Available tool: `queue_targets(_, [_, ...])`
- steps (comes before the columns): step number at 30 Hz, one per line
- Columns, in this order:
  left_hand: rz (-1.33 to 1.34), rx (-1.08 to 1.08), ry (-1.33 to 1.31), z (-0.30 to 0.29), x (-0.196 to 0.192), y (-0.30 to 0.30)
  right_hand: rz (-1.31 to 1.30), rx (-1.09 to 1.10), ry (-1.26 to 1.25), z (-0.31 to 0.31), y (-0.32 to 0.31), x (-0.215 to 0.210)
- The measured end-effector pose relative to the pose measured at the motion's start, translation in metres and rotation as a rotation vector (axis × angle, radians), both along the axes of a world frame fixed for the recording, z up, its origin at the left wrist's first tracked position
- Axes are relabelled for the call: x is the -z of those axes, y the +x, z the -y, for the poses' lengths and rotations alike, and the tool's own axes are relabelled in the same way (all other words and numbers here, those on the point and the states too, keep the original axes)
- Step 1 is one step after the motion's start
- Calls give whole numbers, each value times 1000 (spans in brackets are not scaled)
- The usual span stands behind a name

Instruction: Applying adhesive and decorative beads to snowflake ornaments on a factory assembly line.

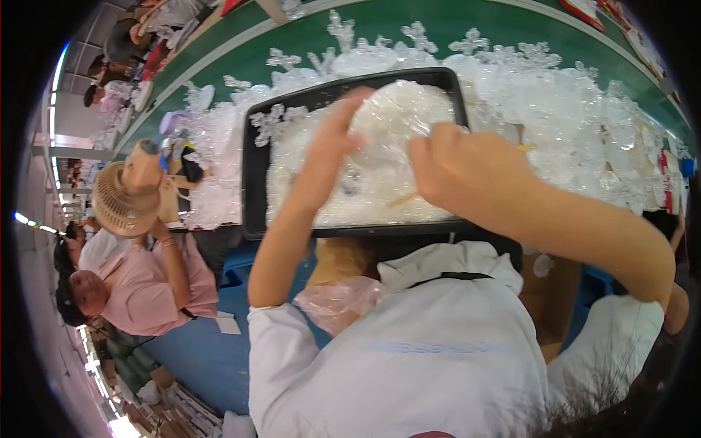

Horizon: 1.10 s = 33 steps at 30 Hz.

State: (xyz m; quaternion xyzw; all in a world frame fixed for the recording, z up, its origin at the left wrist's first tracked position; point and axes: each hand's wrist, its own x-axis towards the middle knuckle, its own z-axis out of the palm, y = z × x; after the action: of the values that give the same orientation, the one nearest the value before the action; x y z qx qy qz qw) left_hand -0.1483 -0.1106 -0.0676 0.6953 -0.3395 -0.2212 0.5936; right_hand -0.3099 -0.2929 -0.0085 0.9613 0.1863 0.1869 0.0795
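Note:
A round white bundle in shiny clear plastic [400,120] rests on top of many small clear pieces in a black tray [253,182]. My right hand [467,168] is closed at the bundle's right side, its fingertips gripping the clear plastic there. Beside the bundle's left edge, my left hand [337,131] is blurred by movement, with thumb and fingers apart. Whether it touches the bundle I cannot tell. A thin yellowish strip [403,198] lies among the pieces below the bundle.
Heaps of clear snowflake-shaped pieces [555,124] surround the tray on a green table [212,55]. To the left, a person in pink [157,281] sits near a beige fan [128,193]. A cardboard box [551,299] stands below the table at right.

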Motion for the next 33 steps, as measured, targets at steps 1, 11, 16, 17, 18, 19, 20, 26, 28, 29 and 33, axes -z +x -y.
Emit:
queue_targets(1, [-28, 71, -101, 1, 0, -1, 19, 70, -58, -8, -8, 3])
queue_targets(11, [-62, -9, -360, -19, -8, 4, 231, 304, 238, -35, -21, 58])
queue_targets(16, [76, -189, -213, -28, -9, 11, 299, 328, 360, -40, -17, 75])
queue_targets(17, [2, -104, -504, -27, -9, 10, 322, 334, 372, -40, -16, 76])
queue_targets(18, [56, 61, -203, -34, -14, 11, 317, 339, 362, -39, -17, 75])
queue_targets(19, [488, -41, 392, -34, -14, 6, 341, 326, 381, -40, -17, 75])
queue_targets(20, [242, -173, 421, -37, -15, 5, 345, 310, 354, -36, -17, 74])
queue_targets(26, [226, -116, 136, -40, -6, 26, 610, 206, 350, -28, -13, 68])
queue_targets(28, [289, -122, -527, -42, -2, 29, 638, 223, 331, -28, -12, 67])
queue_targets(29, [343, -63, -492, -43, -4, 27, 671, 248, 346, -27, -12, 67])
queue_targets(33, [321, -140, -348, -45, -11, 13, 654, 203, 327, -27, -9, 69])
